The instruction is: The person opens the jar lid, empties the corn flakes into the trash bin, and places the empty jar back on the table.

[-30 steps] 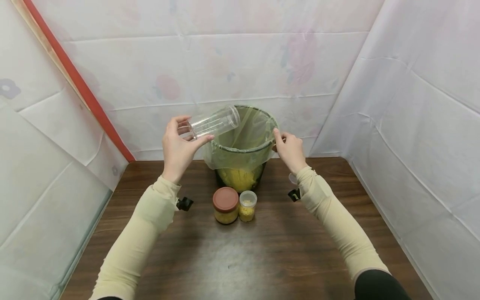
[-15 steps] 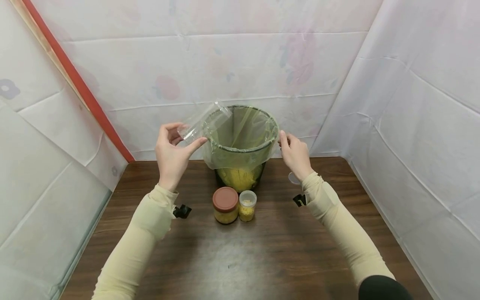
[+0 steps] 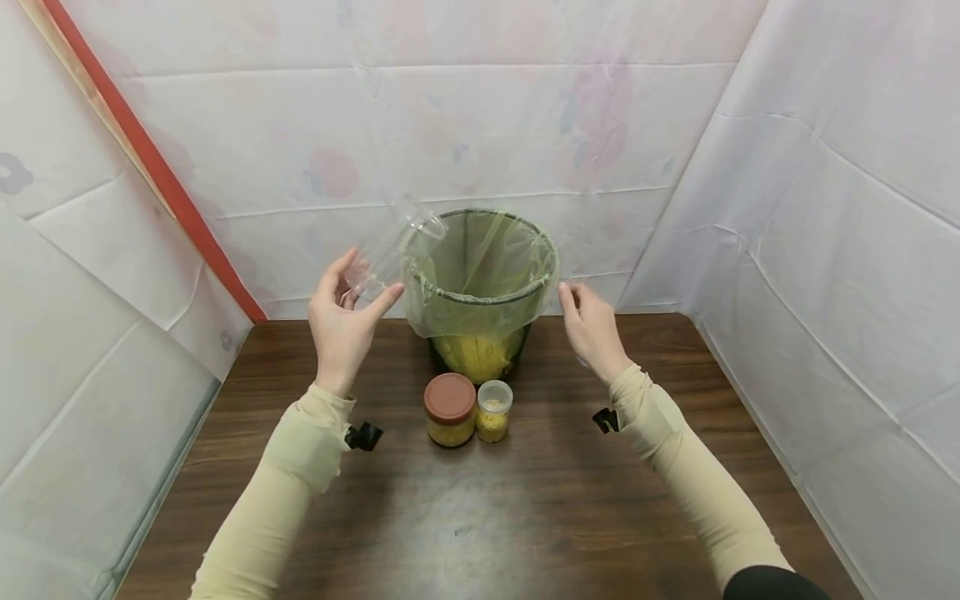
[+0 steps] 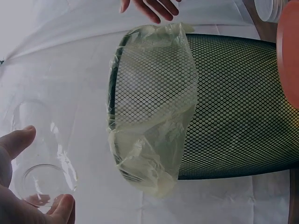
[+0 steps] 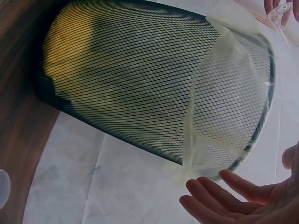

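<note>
My left hand [image 3: 341, 325] holds a clear, see-through jar [image 3: 392, 243] by its lower end, with thumb and fingers around it. The jar is tilted, its mouth end up toward the left rim of a dark mesh bin [image 4: 233, 102]. I see no contents in the jar. A pale green bag [image 3: 480, 318] lines the bin and folds over its rim, and yellow material shows through the mesh low down. My right hand [image 3: 592, 325] is beside the right side of the rim, holding nothing, its fingers loosely extended in the right wrist view.
In front of the bin, a jar with a red-brown lid [image 3: 450, 398] stands next to a small clear-topped jar [image 3: 492, 412] of yellow bits. A clear round lid [image 5: 3, 188] lies on the wooden table [image 3: 465, 525]. White sheeting [image 3: 300, 150] encloses the back and sides.
The left hand has drawn back leftward with the clear jar, whose mouth has left the space over the bin and points more upward. The right hand has come off the bin's rim, moving right.
</note>
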`<state>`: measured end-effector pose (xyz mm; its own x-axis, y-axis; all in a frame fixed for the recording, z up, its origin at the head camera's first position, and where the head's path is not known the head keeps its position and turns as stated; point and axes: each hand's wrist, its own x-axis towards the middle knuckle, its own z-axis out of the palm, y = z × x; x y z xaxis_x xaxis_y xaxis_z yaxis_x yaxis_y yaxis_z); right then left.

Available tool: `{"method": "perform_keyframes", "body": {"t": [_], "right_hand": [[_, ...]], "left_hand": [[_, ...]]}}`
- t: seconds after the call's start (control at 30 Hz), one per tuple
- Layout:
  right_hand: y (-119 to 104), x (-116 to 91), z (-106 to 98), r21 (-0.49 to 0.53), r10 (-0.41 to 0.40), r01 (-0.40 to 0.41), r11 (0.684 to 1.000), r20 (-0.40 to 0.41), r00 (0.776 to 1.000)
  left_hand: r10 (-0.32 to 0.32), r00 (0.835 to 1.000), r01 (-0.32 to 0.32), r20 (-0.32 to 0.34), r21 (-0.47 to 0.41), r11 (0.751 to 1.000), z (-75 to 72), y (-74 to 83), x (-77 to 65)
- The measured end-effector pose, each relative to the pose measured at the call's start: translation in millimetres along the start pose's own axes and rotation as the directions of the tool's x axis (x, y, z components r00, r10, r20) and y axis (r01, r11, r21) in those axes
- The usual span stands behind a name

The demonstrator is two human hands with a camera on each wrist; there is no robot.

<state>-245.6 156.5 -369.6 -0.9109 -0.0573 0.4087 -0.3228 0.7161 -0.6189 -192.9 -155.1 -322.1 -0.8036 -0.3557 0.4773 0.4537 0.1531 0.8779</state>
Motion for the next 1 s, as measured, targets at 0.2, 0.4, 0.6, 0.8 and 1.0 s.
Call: {"method": "perform_keyframes", "body": {"t": [0.2, 0.4, 0.6, 0.8, 1.0], "right_hand": [[9, -9, 4, 0.019, -0.01, 0.01, 1.0, 0.025, 1.0], [15, -14, 7, -0.009, -0.056, 0.056, 0.998, 0.017, 0.998], [20, -18, 7, -0.04, -0.093, 0.096, 0.995, 0.064, 0.994], [29, -24, 10, -0.076, -0.111, 0.125, 0.989, 0.169, 0.979], [38, -29, 13, -0.126, -0.125, 0.16, 0.979, 0.249, 0.96]], "left_hand": [[-0.019, 1.0, 0.019, 0.012, 0.016, 1.0, -0.7, -5.2, -3.4], [-0.008, 0.999, 0.008, 0.043, -0.014, 1.0, -2.1, -8.5, -9.1], [0.0, 0.999, -0.002, 0.043, 0.046, 0.999, -4.6, -11.8, -14.6], [0.022, 0.998, -0.025, 0.054, 0.056, 0.998, -8.5, -22.7, -19.0], [0.006, 0.999, -0.007, 0.031, 0.037, 0.999, -15.7, -50.7, -17.4]]}}
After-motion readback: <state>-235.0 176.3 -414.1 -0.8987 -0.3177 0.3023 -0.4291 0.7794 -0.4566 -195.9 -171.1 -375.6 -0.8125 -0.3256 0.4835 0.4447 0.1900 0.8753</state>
